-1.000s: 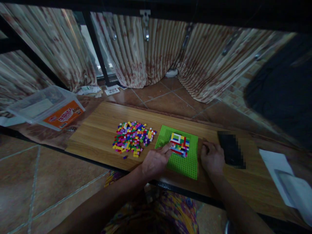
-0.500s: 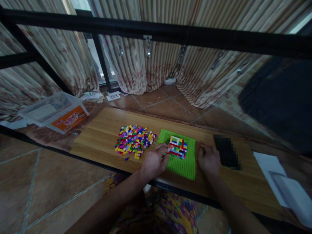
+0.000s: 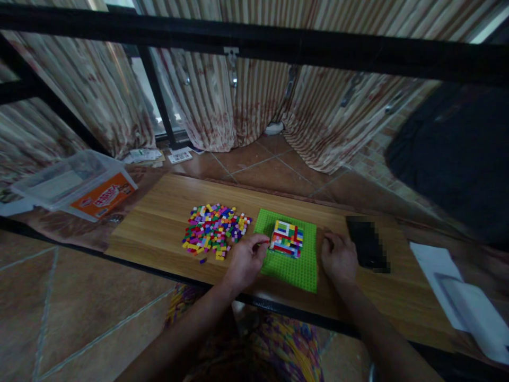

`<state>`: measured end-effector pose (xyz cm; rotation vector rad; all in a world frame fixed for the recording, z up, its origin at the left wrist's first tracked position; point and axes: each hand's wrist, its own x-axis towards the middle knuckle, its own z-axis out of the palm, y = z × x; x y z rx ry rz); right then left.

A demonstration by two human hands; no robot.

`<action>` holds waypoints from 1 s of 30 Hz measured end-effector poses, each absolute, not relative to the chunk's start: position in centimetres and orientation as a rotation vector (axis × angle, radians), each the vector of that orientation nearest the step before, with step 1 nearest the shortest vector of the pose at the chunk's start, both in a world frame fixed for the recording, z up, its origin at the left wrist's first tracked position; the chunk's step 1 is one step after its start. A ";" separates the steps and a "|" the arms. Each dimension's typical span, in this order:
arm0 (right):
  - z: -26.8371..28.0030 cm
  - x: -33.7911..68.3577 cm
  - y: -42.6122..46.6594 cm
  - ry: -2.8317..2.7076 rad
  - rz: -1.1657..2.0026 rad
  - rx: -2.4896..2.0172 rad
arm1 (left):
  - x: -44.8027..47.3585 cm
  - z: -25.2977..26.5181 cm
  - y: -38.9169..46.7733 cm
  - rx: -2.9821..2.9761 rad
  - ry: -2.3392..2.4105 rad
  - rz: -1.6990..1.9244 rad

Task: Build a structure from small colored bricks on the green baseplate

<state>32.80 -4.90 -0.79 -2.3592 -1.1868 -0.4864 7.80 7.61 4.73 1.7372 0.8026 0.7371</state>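
Observation:
A green baseplate [image 3: 295, 269] lies on the wooden tabletop [image 3: 159, 223]. On its far half stands a small block of many-coloured bricks [image 3: 287, 238]. My left hand [image 3: 245, 260] rests at the plate's left edge, thumb and forefinger pinched together just left of the block. Whether a brick sits between them is too small to tell. My right hand [image 3: 339, 258] lies on the wood at the plate's right edge with its fingers curled and nothing visible in it. A heap of loose coloured bricks [image 3: 214, 229] lies left of the plate.
A black phone [image 3: 366, 244] lies right of my right hand, with white paper [image 3: 435, 262] beyond it. A clear plastic box with an orange label [image 3: 77, 183] stands at the far left. A black bar [image 3: 278, 48] crosses overhead. Striped curtains hang behind.
My left hand drew back from the brick block, where its forefinger was pressing, to the plate's left edge and pinched its fingers. The view tilted up. The right hand stayed put.

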 end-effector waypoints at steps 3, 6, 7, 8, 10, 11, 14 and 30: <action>-0.9 32.9 -4.9 -1.192 -0.487 -2.349 | 8.2 5.6 7.5 1.835 0.767 0.768; -0.8 32.9 -4.9 -1.198 -0.480 -2.344 | 9.0 5.6 7.6 1.871 0.739 0.840; -0.8 32.9 -4.9 -1.200 -0.478 -2.345 | 9.3 5.5 7.7 1.880 0.743 0.858; -0.7 32.9 -4.9 -1.201 -0.478 -2.345 | 9.6 5.2 7.8 1.887 0.754 0.871; -0.7 32.8 -4.9 -1.192 -0.489 -2.344 | 10.1 4.8 7.9 1.894 0.786 0.877; -0.7 32.8 -4.9 -1.186 -0.494 -2.342 | 10.2 4.6 8.0 1.896 0.796 0.874; -0.7 32.7 -4.9 -1.182 -0.487 -2.341 | 10.5 4.3 8.1 1.897 0.804 0.869; -0.5 32.7 -4.9 -1.182 -0.477 -2.368 | 10.9 4.4 7.9 1.719 0.815 0.849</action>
